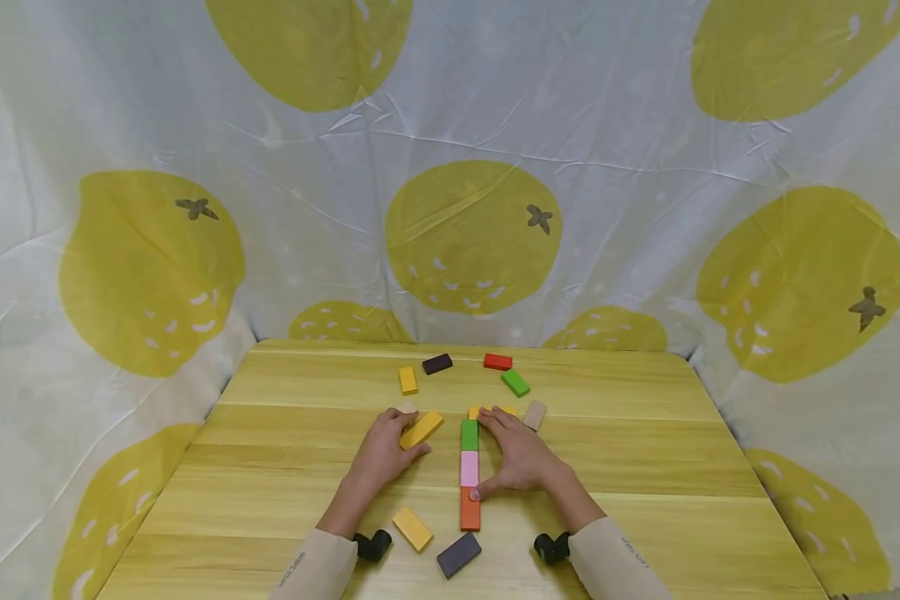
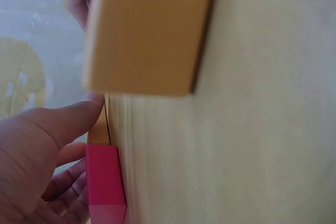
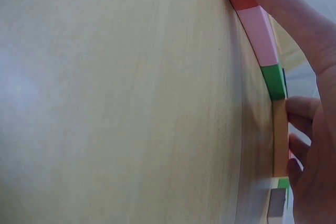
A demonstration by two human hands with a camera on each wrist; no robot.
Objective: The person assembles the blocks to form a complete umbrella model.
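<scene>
My left hand (image 1: 384, 447) pinches a yellow block (image 1: 422, 431) lying slantwise, thumb on the near side and fingers at the far side. A magenta block (image 2: 104, 177) shows in front of those fingers in the left wrist view. To the right, an orange-red block (image 1: 470, 510), a pink block (image 1: 469, 468) and a green block (image 1: 469, 435) stand end to end. Another yellow block (image 3: 281, 137) lies crosswise beyond the green one. My right hand (image 1: 525, 454) is spread along this line, thumb on the orange-red block and fingertips at the crosswise yellow block.
A yellow block (image 1: 412, 529) and a dark grey block (image 1: 459, 556) lie nearer me. Farther off are another yellow block (image 1: 408, 381), a black block (image 1: 437, 364), a red block (image 1: 498, 362) and a green block (image 1: 515, 382). A beige block (image 1: 535, 415) lies by my right fingers.
</scene>
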